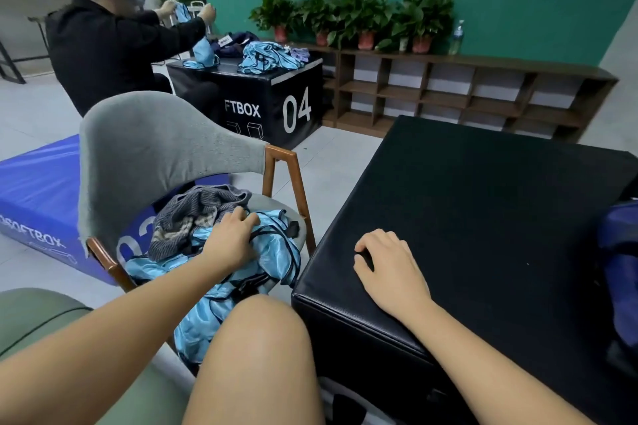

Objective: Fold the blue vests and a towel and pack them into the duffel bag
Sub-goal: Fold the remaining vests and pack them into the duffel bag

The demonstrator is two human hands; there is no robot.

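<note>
The blue vests (203, 324) lie in a crumpled heap on the seat of a grey chair (165, 148), spilling over its front edge, with the grey towel (193, 210) bunched just behind them. The left hand (231, 238) rests on top of the heap, its fingers (241, 214) lightly bent where vests meet towel; whether they pinch cloth cannot be told. The right hand (386, 262) lies loosely curled on the black box (483, 217), holding nothing. The blue duffel bag (618, 269) sits at the box's right edge, well apart from the vests.

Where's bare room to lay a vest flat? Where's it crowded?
Free: the black padded box top, bare from the right hand near its left edge to the blue duffel bag at its right edge. Crowded: the grey upholstered chair seat, heaped with shiny light-blue vests and a grey knitted towel, left hand on them.
</note>
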